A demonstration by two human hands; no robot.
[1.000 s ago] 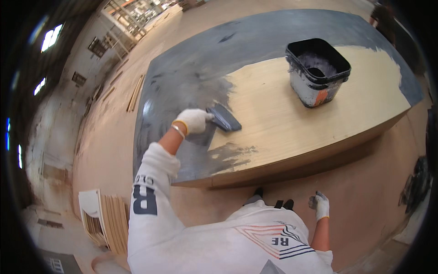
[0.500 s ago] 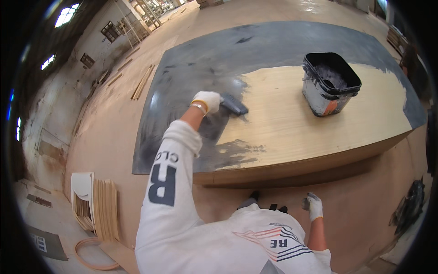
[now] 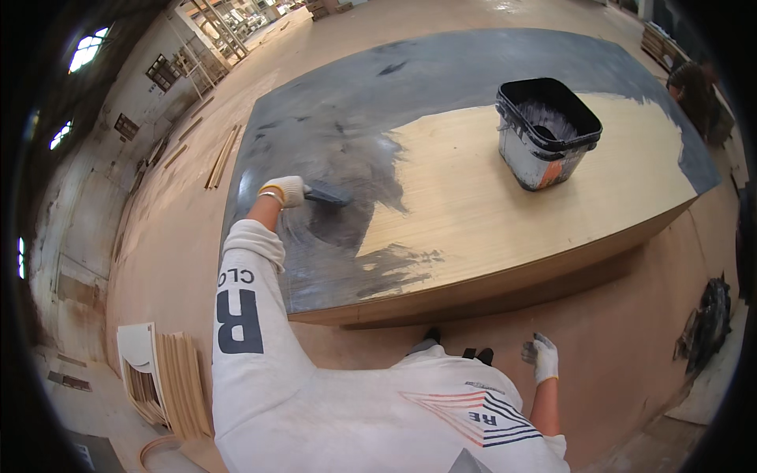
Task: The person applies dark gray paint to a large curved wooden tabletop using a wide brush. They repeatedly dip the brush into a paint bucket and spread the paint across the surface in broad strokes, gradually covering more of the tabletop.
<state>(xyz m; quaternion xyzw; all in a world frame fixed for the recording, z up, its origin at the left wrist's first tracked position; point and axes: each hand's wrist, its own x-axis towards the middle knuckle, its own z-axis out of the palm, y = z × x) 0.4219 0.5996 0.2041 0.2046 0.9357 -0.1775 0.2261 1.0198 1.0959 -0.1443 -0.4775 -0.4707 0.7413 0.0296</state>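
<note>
My left hand [image 3: 290, 191], in a white knit glove with a yellow cuff edge, grips a wide, dark-coated paintbrush [image 3: 327, 197]. The brush lies low over the dark grey coating on the left part of a large wooden panel [image 3: 457, 173], whose middle is bare pale wood. Glare and blur hide its bristles. My right hand [image 3: 542, 359], gloved with grey-stained fingers, hangs beside my body, off the panel's near edge. Its fingers are loosely apart with nothing visible in them. A black-rimmed square bucket [image 3: 548, 134], smeared with dark paint, stands on the bare wood.
Stacked curved wooden pieces [image 3: 180, 378] stand on the floor at lower left, with a ring-shaped strip [image 3: 154, 449] near them. Long wooden strips [image 3: 223, 156] lie left of the panel. A crumpled black bag-like bundle [image 3: 706, 323] is at right.
My left hand has drawn the brush leftward and slightly nearer across the coated area, away from the bare wood. The whole view has shifted a little. My right hand stays at my side.
</note>
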